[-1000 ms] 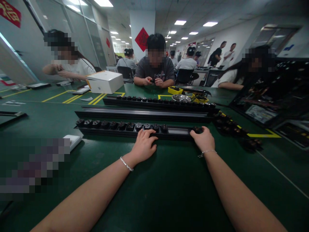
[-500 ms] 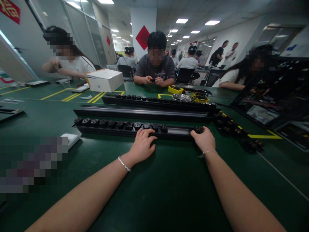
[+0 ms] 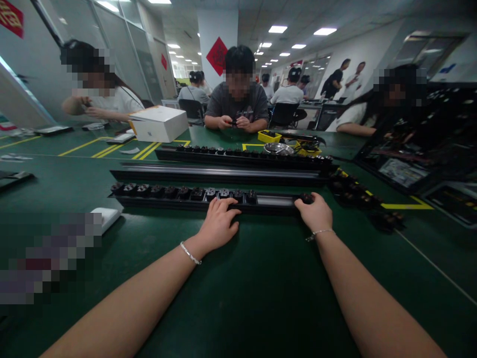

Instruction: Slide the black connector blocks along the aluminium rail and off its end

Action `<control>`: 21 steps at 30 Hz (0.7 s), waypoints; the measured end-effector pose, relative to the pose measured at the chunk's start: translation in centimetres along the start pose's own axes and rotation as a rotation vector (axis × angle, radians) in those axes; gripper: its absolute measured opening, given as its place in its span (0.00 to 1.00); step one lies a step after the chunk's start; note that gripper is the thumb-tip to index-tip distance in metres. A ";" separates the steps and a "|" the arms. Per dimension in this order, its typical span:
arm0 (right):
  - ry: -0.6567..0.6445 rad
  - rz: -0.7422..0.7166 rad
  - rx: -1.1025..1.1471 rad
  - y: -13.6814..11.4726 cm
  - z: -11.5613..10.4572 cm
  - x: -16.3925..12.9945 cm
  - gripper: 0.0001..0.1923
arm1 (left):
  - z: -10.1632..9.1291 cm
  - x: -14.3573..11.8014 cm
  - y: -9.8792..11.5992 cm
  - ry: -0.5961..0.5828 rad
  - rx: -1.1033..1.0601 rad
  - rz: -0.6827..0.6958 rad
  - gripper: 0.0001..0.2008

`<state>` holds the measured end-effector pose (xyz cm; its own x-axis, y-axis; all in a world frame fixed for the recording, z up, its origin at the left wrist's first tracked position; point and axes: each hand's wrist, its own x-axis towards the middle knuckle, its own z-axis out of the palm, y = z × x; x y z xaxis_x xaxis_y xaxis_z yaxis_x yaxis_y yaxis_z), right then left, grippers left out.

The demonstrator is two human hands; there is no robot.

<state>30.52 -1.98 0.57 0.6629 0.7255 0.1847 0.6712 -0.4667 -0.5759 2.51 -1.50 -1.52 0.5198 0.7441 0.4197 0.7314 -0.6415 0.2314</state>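
Observation:
The nearest long black rail [image 3: 167, 203] lies crosswise before me, with a row of black socket-like modules [image 3: 170, 192] set in its left and middle part. My left hand [image 3: 219, 223] rests at its near edge, fingers curled over the rim and thumb on the front side. At the rail's right end my right hand [image 3: 316, 213] grips a round-topped black module [image 3: 306, 198] between thumb and fingers. A bare grey stretch of channel [image 3: 276, 200] shows between the hands. The underside of the gripped module is hidden.
Behind lie a second rail [image 3: 219, 174] and a third rail with modules [image 3: 238, 154]. Loose modules [image 3: 387, 220] are piled at right. A white box [image 3: 160, 124], yellow tray [image 3: 269, 136] and metal dish [image 3: 278, 149] stand farther back. Co-workers sit around the table.
The whole view has shifted slightly. Both hands keep their places on the rail and the module; no other clear change shows.

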 end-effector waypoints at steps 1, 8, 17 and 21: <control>0.001 0.001 0.001 0.0 0.0 0.0 0.34 | 0.0 0.0 0.0 0.000 0.001 0.001 0.14; -0.022 0.025 0.000 0.0 -0.2 0.1 0.33 | 0.1 0.0 0.0 0.003 0.004 -0.001 0.14; 0.001 0.006 -0.004 0.5 -0.2 0.8 0.32 | 0.1 0.0 0.0 0.005 0.000 0.001 0.14; 0.004 0.007 0.012 0.9 -0.2 1.1 0.32 | 0.0 0.0 0.1 0.002 0.004 0.000 0.14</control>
<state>31.92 -1.71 0.42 0.6693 0.7199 0.1837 0.6623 -0.4661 -0.5865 2.57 -1.52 -1.50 0.5191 0.7435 0.4216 0.7331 -0.6409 0.2277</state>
